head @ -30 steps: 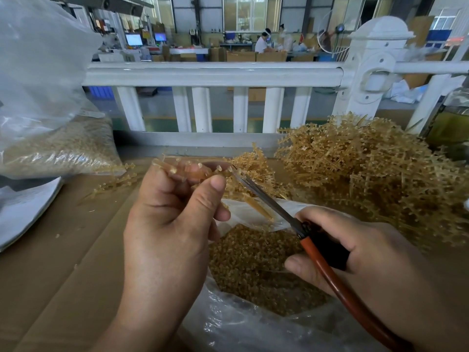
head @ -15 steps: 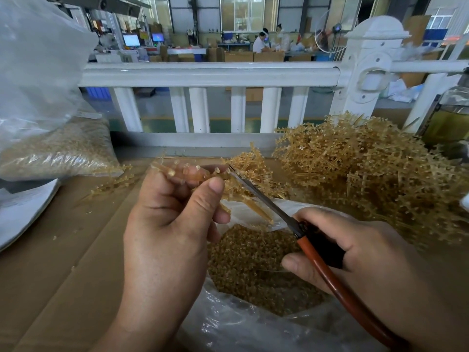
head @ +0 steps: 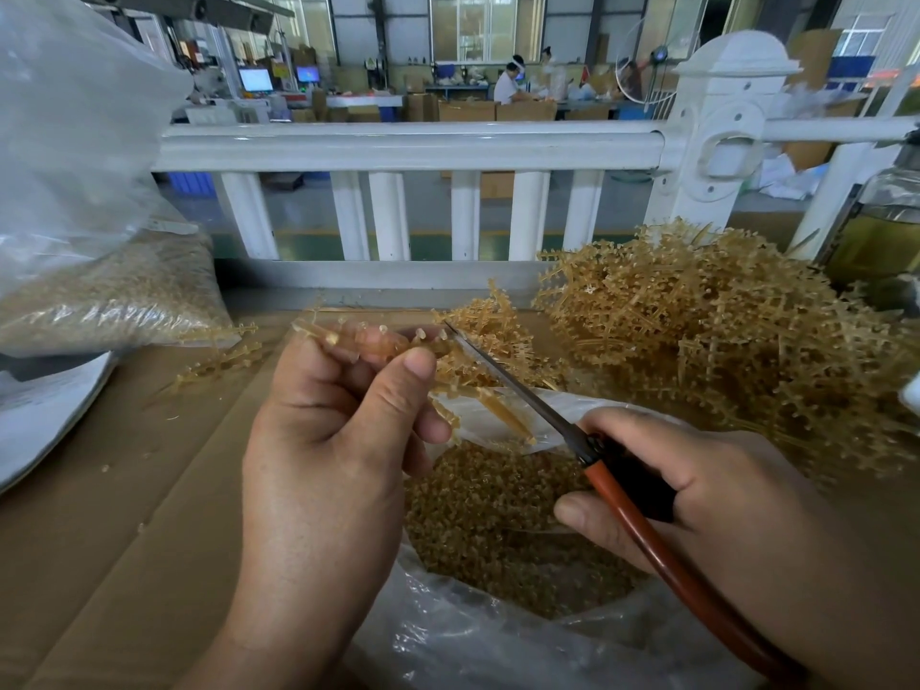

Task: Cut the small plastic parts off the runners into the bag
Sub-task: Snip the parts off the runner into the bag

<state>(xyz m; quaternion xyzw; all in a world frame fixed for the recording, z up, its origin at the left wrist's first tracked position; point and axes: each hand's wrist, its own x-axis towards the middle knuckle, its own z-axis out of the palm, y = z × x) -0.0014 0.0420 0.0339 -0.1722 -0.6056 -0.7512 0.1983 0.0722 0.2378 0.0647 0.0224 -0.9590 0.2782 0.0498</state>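
"How was the left hand [head: 328,440] set?"

"Raised, its back toward the camera, fingers curled, the thumb pinching a runner [head: 378,341] against the fingertips."

"And the right hand [head: 697,490]?"

"Lower and to the right, fingers curled round the handles of the cutters [head: 522,390], its forearm running off the bottom corner."

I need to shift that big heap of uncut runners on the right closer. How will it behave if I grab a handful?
The heap of runners would probably lift as a tangled clump, since the branched stems interlock. It looks light: thin stems with much air between. Probably springy, not floppy, as stems stick out straight.
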